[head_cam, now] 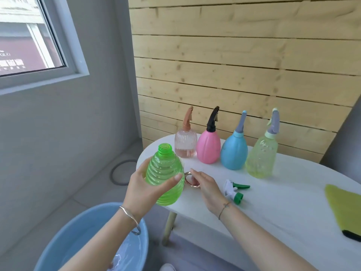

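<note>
Left hand (144, 184) wraps thumb and fingers round the green ribbed spray bottle (164, 173), held upright in the air over the near left edge of the white table (273, 202), neck open. Its trigger spray head (234, 189) lies on the table just right of the right hand (207, 188). Right-hand fingers curl onto the rose-gold ring handle (192, 185) of a clear cup that is mostly hidden behind the bottle. Bottle looks near empty, water level hard to read. Judged: head is off, refill not yet done, recapping left. Blue basin (64, 231) with water sits below. Four capped spray bottles (233, 153) stand in a row behind, with a green cloth (345, 206) far right.
</note>
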The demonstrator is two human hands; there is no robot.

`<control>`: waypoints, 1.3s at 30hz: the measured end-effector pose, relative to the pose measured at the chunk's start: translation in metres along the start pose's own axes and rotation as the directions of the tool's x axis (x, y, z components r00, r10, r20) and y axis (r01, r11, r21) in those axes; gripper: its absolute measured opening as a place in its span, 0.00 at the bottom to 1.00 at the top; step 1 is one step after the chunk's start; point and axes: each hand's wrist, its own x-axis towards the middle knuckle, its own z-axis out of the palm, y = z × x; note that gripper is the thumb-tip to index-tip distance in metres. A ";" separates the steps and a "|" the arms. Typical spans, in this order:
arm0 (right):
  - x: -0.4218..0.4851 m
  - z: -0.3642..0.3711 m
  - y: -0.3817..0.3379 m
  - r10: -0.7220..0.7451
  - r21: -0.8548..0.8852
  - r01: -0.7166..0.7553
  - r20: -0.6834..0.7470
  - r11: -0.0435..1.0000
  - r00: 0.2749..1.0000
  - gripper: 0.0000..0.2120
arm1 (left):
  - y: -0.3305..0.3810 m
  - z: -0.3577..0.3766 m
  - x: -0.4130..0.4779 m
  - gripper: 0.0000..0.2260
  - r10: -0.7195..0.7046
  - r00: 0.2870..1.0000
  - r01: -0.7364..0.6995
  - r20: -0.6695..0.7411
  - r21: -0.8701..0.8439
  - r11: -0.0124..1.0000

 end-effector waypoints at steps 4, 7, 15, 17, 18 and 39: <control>-0.010 -0.026 -0.023 -0.081 -0.159 0.085 0.028 0.984 0.996 0.09 | 0.004 0.018 0.000 0.29 0.004 1.000 -0.004 0.026 -0.007 1.000; -0.019 -0.071 -0.041 -0.260 -0.413 0.232 -0.012 0.881 0.966 0.05 | 0.006 0.034 0.000 0.26 0.012 0.998 -0.010 0.068 -0.018 1.000; -0.033 -0.144 -0.025 -0.131 -0.780 0.061 -0.027 0.622 0.991 0.12 | 0.000 0.084 -0.004 0.29 0.079 0.973 -0.069 0.219 -0.054 0.996; -0.035 -0.139 -0.019 -0.141 -0.788 0.087 0.000 0.609 0.990 0.12 | -0.005 0.094 -0.003 0.30 0.084 0.969 -0.071 0.234 -0.064 0.995; -0.036 -0.137 -0.017 -0.139 -0.789 0.092 0.008 0.607 0.990 0.11 | -0.006 0.099 -0.003 0.30 0.088 0.966 -0.075 0.242 -0.064 0.995; -0.100 -0.183 -0.164 -0.386 0.242 0.424 -0.189 0.873 0.903 0.11 | -0.055 0.188 -0.010 0.29 0.066 0.914 -0.058 0.399 -0.033 0.998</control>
